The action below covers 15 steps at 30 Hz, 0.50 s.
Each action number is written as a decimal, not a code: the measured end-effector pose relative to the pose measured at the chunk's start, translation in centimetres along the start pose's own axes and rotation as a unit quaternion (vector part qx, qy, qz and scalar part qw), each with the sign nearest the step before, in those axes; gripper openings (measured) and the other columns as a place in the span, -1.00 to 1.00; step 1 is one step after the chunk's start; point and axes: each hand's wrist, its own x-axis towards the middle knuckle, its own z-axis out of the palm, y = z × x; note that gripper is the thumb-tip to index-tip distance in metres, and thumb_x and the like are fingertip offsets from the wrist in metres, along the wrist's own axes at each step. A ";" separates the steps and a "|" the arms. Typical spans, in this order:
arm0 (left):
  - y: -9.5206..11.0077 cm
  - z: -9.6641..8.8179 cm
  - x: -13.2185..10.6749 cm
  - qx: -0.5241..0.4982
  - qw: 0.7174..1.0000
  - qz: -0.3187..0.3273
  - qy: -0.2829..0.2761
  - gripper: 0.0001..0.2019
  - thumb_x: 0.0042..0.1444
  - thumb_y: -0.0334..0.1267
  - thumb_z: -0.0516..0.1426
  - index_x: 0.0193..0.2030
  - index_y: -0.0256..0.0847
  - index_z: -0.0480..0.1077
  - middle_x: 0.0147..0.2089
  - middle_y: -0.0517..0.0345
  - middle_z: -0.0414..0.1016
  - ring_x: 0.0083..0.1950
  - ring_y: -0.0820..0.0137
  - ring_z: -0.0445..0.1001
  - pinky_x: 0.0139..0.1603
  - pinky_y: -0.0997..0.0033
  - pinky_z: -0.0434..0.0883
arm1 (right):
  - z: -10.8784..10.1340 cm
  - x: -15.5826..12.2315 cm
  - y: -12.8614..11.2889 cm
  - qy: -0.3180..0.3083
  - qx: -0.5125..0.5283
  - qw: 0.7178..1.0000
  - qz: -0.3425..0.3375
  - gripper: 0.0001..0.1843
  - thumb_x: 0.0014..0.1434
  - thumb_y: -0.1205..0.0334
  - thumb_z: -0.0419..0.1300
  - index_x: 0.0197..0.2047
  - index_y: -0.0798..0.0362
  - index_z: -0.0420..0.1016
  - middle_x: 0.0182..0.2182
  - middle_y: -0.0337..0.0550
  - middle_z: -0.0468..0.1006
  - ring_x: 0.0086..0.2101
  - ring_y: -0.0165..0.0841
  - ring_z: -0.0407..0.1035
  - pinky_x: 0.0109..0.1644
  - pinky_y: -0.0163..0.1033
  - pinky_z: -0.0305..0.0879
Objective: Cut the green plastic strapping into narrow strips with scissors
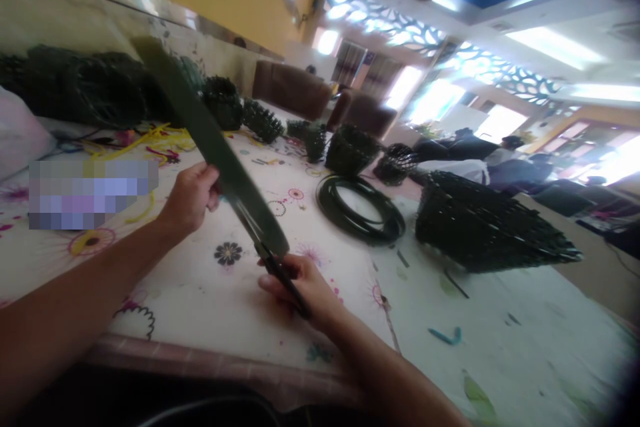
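Scissors [273,263] at near end of green strip [210,130], over bench [185,307].
Right hand [313,288]: grip wrapped round scissors handles, blades along strip's edge. Left hand [190,199]: grip pinched at same edge farther up, apparently steadying it against the blades. Beyond, dark coil [334,215] lies flat, probably so it won't roll; woven baskets [350,155] sit farther back, likely leaving hands room.

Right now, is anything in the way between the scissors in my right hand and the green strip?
Nothing visible stands between them. The scissors in your right hand have their blades right at the lower end of the green strip; your left hand is farther up, at its edge.
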 end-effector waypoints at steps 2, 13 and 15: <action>0.0 0.1 0.0 0.001 1.000 -0.006 0.011 -0.75 0.28 -0.21 0.18 -0.39 -0.26 0.32 -0.64 0.31 0.23 -0.73 0.59 0.11 -0.72 0.53 0.04 | -0.1 0.0 0.0 -0.005 0.001 1.000 0.004 -0.38 -0.10 -0.11 0.51 -0.08 0.14 0.58 -0.58 -0.39 0.35 -0.59 -0.52 0.21 -0.56 -0.40 0.09; 0.7 0.9 -0.7 -0.020 0.999 -0.028 0.020 -0.76 0.33 -0.29 0.10 -0.40 -0.27 0.32 -0.68 0.34 0.15 -0.75 0.62 0.00 -0.73 0.54 0.00 | 0.3 -0.2 0.2 -0.010 0.000 1.000 -0.003 -0.40 -0.10 -0.14 0.52 -0.16 0.14 0.56 -0.63 -0.43 0.28 -0.61 -0.55 0.13 -0.58 -0.39 0.02; 0.5 0.9 -0.6 -0.020 0.999 -0.028 0.020 -0.75 0.32 -0.26 0.12 -0.41 -0.26 0.32 -0.69 0.34 0.14 -0.76 0.61 0.00 -0.73 0.54 0.00 | 0.3 -0.2 0.4 -0.007 0.000 1.000 -0.009 -0.42 -0.08 -0.12 0.52 -0.17 0.15 0.55 -0.63 -0.43 0.28 -0.62 -0.55 0.12 -0.60 -0.39 0.01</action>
